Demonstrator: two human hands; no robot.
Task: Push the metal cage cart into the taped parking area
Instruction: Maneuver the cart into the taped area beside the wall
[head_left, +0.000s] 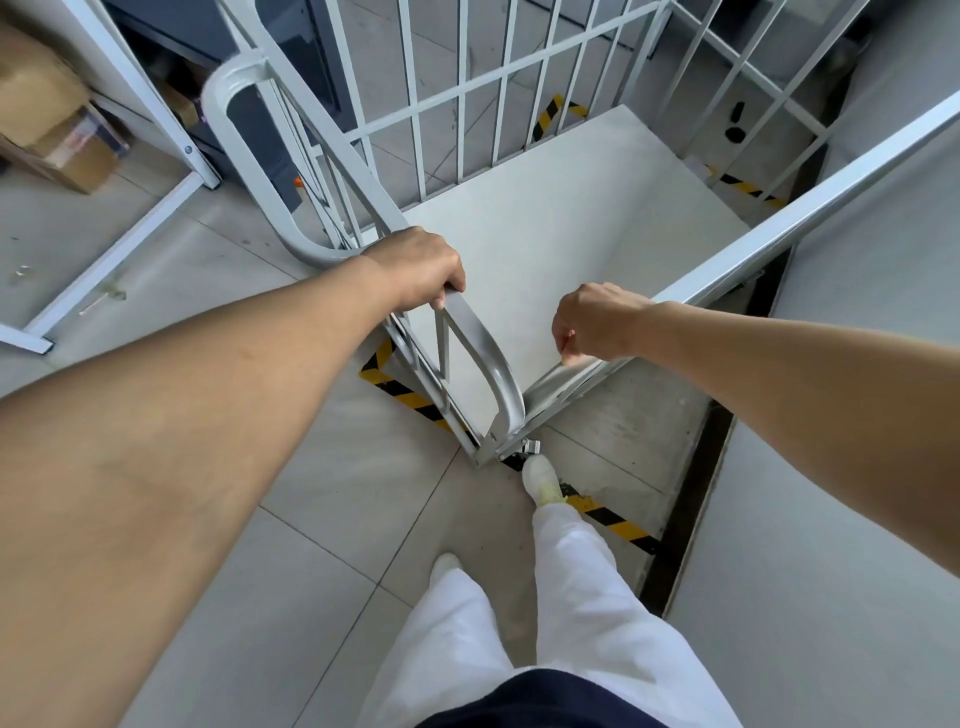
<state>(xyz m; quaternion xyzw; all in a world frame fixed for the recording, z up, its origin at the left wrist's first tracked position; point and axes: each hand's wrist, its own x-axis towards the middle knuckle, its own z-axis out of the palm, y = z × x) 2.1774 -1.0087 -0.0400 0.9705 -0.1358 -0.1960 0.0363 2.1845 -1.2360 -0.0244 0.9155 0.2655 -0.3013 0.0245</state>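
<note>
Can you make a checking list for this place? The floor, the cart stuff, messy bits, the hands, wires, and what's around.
Surface: grey tiled floor, scuffed near the tape.
Job's things: metal cage cart, bare platform; yellow-black tape shows around its base; shoe by the near caster.
Clutter: cardboard boxes on the left; small metal bits on the floor.
Grippers: left hand grips the cart's left rail; right hand grips the right rail.
Cables: nothing seen.
Surroundings: white shelf frame left, grey wall right.

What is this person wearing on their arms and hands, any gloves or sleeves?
No gloves, rings or watch: the left hand and right hand are bare. Both forearms are bare too, no sleeves in view. Also white trousers and pale shoes.
</note>
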